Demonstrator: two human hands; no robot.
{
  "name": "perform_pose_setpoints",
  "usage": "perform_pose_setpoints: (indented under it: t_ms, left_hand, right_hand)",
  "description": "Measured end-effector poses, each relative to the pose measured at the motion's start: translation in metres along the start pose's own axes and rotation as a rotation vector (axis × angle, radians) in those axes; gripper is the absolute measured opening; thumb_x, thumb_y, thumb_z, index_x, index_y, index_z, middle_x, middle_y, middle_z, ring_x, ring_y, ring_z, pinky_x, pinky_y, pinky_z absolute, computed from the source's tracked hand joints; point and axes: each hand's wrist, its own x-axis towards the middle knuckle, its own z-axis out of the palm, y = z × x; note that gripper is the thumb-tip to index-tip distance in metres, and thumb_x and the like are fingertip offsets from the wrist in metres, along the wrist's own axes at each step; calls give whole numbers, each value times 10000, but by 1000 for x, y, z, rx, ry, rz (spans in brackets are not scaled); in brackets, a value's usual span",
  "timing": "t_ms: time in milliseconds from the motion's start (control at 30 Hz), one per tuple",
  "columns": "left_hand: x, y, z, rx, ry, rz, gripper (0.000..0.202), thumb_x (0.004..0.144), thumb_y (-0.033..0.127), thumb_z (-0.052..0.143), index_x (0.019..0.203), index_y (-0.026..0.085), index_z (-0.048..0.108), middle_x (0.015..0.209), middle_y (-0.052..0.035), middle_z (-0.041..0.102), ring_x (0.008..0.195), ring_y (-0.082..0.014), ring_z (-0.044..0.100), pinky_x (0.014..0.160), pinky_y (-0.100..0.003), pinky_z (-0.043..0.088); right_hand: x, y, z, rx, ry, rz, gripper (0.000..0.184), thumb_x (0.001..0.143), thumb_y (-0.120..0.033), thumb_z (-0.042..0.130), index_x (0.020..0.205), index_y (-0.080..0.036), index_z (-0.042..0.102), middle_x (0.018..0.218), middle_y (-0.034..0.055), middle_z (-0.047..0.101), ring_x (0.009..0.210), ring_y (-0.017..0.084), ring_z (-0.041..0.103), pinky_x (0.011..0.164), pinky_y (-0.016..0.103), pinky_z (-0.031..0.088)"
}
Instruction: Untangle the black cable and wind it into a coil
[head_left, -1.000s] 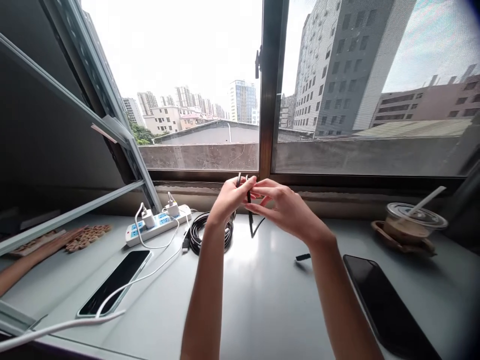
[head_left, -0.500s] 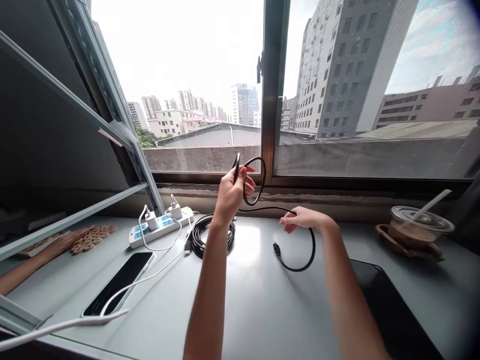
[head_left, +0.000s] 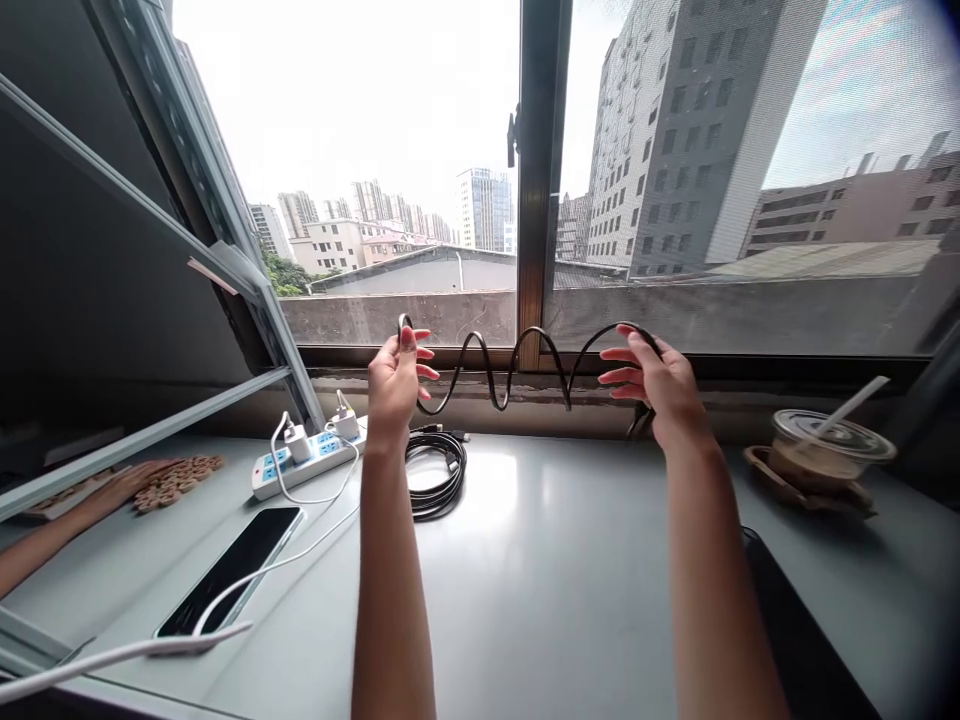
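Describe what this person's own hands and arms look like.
The left hand and right hand are bare, with no gloves, rings or watch visible. The left forearm and right forearm are slim, with no sleeve in view.

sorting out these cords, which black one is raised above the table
The wavy black cable, held in loose curves between the left hand and the right hand. The black coil, by contrast, lies on the table beside the power strip.
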Motion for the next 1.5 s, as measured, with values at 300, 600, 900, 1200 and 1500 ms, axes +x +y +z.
perform_pose_setpoints:
  t_ms: [300, 600, 900, 1200, 1500]
  left_hand:
    - [-4, 20, -8, -553, -231, -235, 523, 869, 476, 379, 442, 192, 272, 403, 42, 237, 353, -62, 347, 314, -175, 233]
    - [-16, 14, 5, 202, -427, -283, 508, 848, 562, 348, 771, 145, 627, 658, -53, 652, 677, -179, 635, 658, -263, 457]
    - [-28, 17, 29, -21, -606, -264, 474, 842, 527, 467, 1117, 145, 525, 854, -66, 689, 861, -183, 642, 822, -295, 464]
    - [-41, 22, 46, 37, -584, -163, 630, 832, 657, 331, 1148, 159, 553, 1052, -98, 642, 1058, -244, 568, 925, -343, 414]
    - [-34, 21, 36, 140, -675, -42, 483, 844, 550, 446, 973, 146, 678, 931, -82, 699, 950, -242, 619, 848, -353, 470]
  right_hand:
    - [-7, -9, -3, 71, -77, -187, 433, 846, -519, 466, 1194, -267, 525, 976, 36, 673, 885, 186, 666, 584, 240, 564]
    - [-25, -17, 23, -42, -487, -179, 534, 869, -530, 440, 1343, -285, 415, 1140, 53, 627, 1022, 182, 615, 852, 324, 531]
    - [-30, -4, 49, -239, -676, -200, 774, 738, -534, 624, 1396, -235, 347, 1194, 77, 583, 762, 141, 632, 691, 273, 531]
    - [-36, -13, 46, -251, -700, -315, 708, 691, -358, 704, 1329, -218, 431, 1216, 68, 564, 773, 135, 600, 642, 230, 514]
    - [-35, -16, 37, -427, -387, -510, 464, 695, -51, 485, 1124, -174, 611, 1080, 47, 632, 745, 140, 635, 606, 227, 506]
